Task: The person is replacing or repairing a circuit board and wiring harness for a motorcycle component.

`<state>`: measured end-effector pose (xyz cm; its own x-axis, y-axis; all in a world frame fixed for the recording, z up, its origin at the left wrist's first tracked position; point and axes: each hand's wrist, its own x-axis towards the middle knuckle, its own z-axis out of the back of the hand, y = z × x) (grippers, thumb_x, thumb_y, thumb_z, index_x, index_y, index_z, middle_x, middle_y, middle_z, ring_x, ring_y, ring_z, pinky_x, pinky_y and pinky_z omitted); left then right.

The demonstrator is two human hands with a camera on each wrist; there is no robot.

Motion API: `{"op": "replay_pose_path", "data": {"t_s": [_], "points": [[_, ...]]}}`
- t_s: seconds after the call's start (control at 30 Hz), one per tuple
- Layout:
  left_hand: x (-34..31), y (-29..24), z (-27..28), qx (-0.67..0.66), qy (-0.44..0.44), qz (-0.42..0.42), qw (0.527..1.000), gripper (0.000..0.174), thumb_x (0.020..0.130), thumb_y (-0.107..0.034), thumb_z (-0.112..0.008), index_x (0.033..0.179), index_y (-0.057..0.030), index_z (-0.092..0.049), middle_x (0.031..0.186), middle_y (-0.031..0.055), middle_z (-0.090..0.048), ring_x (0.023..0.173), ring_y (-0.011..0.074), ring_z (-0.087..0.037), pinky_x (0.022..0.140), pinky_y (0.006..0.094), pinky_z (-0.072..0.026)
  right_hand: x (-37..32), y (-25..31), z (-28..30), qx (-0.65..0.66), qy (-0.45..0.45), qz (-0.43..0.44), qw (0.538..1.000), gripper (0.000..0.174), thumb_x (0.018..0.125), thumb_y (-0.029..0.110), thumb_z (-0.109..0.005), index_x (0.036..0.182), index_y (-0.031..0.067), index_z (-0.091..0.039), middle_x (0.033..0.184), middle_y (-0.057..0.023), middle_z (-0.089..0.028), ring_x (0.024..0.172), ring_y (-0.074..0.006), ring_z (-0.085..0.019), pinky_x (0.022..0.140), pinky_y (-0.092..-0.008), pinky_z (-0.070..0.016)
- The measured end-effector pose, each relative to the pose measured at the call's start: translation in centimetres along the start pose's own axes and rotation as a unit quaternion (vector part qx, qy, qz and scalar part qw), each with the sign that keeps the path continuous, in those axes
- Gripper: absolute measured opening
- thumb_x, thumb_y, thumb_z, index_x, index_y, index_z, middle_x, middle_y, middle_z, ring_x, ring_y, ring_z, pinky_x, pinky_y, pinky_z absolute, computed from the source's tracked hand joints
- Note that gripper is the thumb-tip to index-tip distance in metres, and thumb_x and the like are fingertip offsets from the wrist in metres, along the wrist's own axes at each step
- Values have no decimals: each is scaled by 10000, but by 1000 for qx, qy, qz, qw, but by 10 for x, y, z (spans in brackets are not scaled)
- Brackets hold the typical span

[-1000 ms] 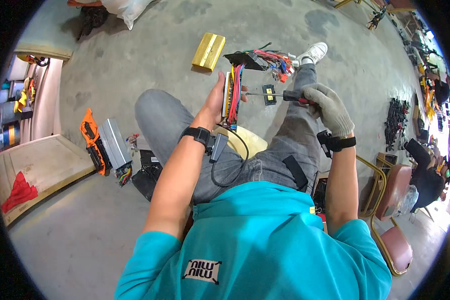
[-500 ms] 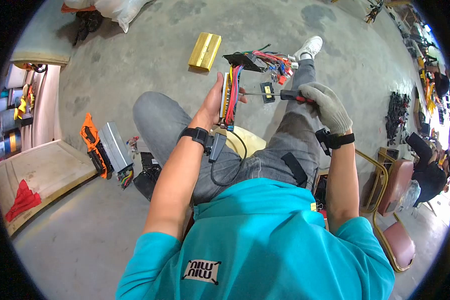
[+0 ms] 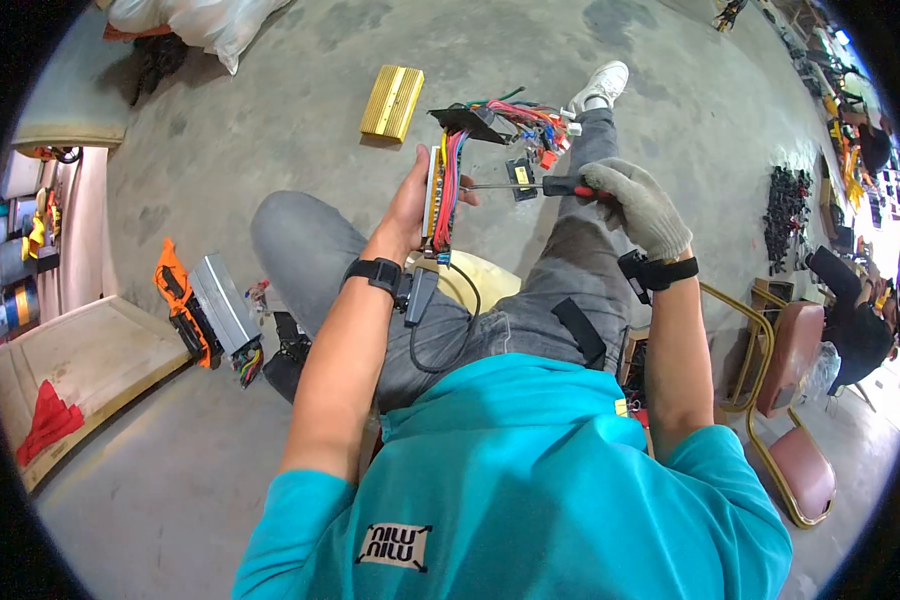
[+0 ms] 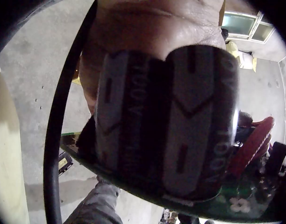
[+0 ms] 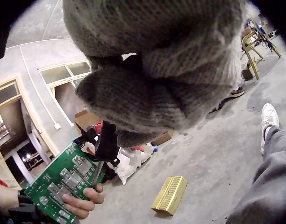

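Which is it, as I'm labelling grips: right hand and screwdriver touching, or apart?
Touching. The head view shows the gloved right hand with fingers curled round the screwdriver at its handle.

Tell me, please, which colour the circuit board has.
The board is green, clearest in the right wrist view.

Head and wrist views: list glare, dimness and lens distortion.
Head: fisheye bending inside a black surround, white glare at the far right; left wrist: two dark printed cylinders, dimly lit; right wrist: grey knitted glove shaded, green circuit board brighter.
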<state>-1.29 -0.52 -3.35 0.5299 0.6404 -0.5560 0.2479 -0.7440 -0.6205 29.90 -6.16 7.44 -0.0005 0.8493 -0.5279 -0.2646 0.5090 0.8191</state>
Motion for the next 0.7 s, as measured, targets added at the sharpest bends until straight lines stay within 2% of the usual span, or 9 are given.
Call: {"op": "replay_pose_path", "data": {"t_s": [0.13, 0.2, 0.23, 0.3, 0.47, 0.53, 0.67, 0.7], "points": [[3, 1, 3, -2, 11, 11, 1000, 893, 938, -805, -234, 1101, -16, -619, 839, 154, -706, 475, 138, -599, 405, 243, -483, 4, -14, 4, 13, 2, 47, 999, 318, 960, 338, -609, 1067, 53, -702, 844, 3, -692, 576, -49, -523, 521, -211, -407], [2, 1, 3, 11, 15, 1, 1000, 888, 937, -806, -242, 1107, -19, -617, 843, 154, -709, 475, 132, -600, 413, 237, -489, 4, -17, 4, -39, 18, 120, 992, 322, 961, 338, -611, 1075, 50, -700, 845, 2, -692, 578, -49, -527, 528, -212, -414], [1, 0, 4, 8, 20, 2, 1000, 873, 945, -794, -250, 1116, -18, -613, 859, 160, -711, 510, 139, -624, 414, 236, -490, 3, -13, 3, -39, 18, 121, 992, 322, 961, 338, -611, 1075, 50, -700, 845, 2, -692, 578, -49, -527, 528, -212, -414], [-1, 0, 2, 7, 6, -1, 1000, 866, 952, -785, -249, 1122, -17, -611, 866, 168, -710, 535, 142, -637, 411, 236, -487, -3, -2, 1, 19, -8, -1, 1000, 337, 945, 328, -591, 1047, 25, -700, 837, -38, -646, 647, -100, -581, 597, -250, -464], [-4, -3, -5, 15, -2, -12, 1000, 846, 968, -762, -250, 1149, -13, -599, 882, 193, -706, 600, 153, -668, 396, 241, -473, -8, 6, -2, 10, -26, 1, 1000, 333, 937, 318, -602, 1061, 24, -700, 840, -29, -645, 652, -98, -579, 602, -243, -466], [-4, -2, -10, -10, -46, -12, 999, 851, 970, -760, -249, 1169, -6, -590, 909, 211, -711, 577, 149, -656, 379, 240, -452, -10, 5, -3, 3, -36, 4, 999, 327, 935, 308, -603, 1061, 22, -699, 840, -27, -645, 656, -97, -576, 602, -244, -466], [0, -2, 3, 19, -11, -9, 1000, 917, 968, -767, -211, 1120, 45, -608, 1010, 246, -722, 499, 113, -599, 429, 260, -506, -15, 7, -4, 28, -45, 33, 998, 306, 931, 272, -611, 1066, 11, -697, 847, -26, -639, 677, -94, -572, 614, -250, -473], [1, -3, 6, 21, 16, -4, 1000, 898, 971, -764, -209, 1148, 27, -597, 1032, 260, -716, 630, 143, -647, 454, 261, -504, -16, 9, -4, 24, -44, 36, 998, 302, 930, 263, -614, 1068, 7, -696, 848, -27, -636, 684, -92, -570, 617, -252, -475]]}}
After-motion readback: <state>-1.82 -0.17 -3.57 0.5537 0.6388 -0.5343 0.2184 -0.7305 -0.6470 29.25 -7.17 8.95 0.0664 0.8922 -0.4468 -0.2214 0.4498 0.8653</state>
